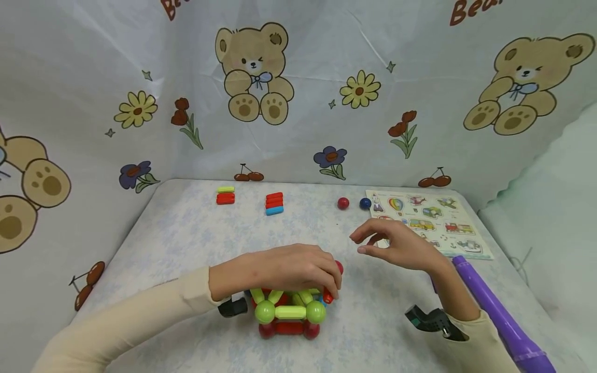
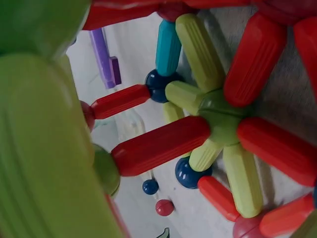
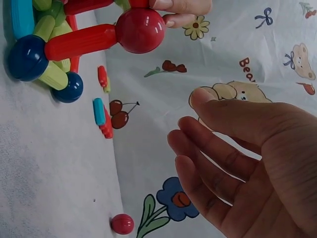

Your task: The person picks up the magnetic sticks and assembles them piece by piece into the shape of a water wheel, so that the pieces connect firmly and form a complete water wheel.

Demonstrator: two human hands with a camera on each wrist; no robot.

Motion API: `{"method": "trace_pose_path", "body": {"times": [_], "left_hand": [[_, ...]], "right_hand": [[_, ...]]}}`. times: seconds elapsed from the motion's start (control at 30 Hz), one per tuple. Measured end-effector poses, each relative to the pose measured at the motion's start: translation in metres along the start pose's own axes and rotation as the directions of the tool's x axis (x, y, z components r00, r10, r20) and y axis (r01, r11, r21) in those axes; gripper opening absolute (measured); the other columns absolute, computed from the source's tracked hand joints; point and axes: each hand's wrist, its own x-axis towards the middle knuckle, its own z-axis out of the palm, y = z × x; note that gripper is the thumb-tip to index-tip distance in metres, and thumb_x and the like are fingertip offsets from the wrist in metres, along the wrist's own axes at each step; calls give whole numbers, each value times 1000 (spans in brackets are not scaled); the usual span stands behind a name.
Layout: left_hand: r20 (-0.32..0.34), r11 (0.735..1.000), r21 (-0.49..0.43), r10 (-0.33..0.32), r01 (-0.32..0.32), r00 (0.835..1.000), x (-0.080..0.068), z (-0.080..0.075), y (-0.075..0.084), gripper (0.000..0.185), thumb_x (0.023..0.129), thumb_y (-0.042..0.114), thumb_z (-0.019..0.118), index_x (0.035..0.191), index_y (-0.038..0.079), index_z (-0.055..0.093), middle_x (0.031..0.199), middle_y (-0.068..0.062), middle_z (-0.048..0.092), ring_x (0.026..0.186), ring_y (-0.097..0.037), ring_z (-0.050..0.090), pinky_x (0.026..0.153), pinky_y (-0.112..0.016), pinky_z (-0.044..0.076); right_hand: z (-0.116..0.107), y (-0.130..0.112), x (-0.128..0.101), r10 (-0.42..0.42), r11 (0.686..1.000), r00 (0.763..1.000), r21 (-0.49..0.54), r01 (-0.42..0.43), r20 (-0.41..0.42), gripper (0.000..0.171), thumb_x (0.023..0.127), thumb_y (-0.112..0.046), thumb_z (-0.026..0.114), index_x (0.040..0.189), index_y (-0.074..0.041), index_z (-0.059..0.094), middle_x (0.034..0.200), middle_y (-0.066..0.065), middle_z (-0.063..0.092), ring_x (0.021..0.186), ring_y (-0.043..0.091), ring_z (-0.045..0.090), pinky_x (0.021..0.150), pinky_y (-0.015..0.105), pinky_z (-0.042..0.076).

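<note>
A magnetic-style stick-and-ball construction (image 1: 290, 312) of red, lime-green and blue parts stands near the front of the table. My left hand (image 1: 298, 267) reaches over its top, the fingers curled down at its right side and pinching a red rod (image 1: 328, 296). That rod meets a red ball (image 3: 140, 30) in the right wrist view, beside the left fingertips. My right hand (image 1: 403, 246) hovers to the right, apart from the construction. Its fingers are loosely bent, with nothing between them. In the left wrist view, rods fan out from a green ball (image 2: 223, 119) inside the construction.
Loose rods lie in two small groups, one red and lime-green (image 1: 226, 196), the other red and blue (image 1: 274, 203). A red ball (image 1: 343, 203) and a blue ball (image 1: 365, 203) sit by a picture sheet (image 1: 431, 223). A long purple tube (image 1: 501, 313) lies by the right forearm.
</note>
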Motion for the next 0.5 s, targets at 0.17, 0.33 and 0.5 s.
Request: {"method": "trace_pose_path", "body": {"times": [0.17,0.33,0.5], "left_hand": [[25,1000,6,-10,9,1000,1,-1,-1,16,103,10,75,114,18,83,119,4,75,111,-12,66,103,-18,48],[69,999,28,-22,20,997,-1,0,-1,18,102,8,75,114,18,84,120,5,75,115,-13,66,102,-17,49],[75,999,41,-28,25,997,-3,-1,0,20,102,7,75,114,19,84,121,5,74,116,-12,65,102,-16,49]], "right_hand": [[2,0,2,-19,1000,1000,1,19,8,25,98,-11,80,123,-15,75,117,-6,76,106,24,75,94,35,62],[5,0,4,-42,999,999,6,42,22,23,99,-12,79,122,-13,75,117,-3,76,105,19,74,93,36,62],[9,1,5,-18,1000,999,15,17,42,23,100,-14,79,122,-14,74,118,-4,76,106,13,73,94,35,62]]}}
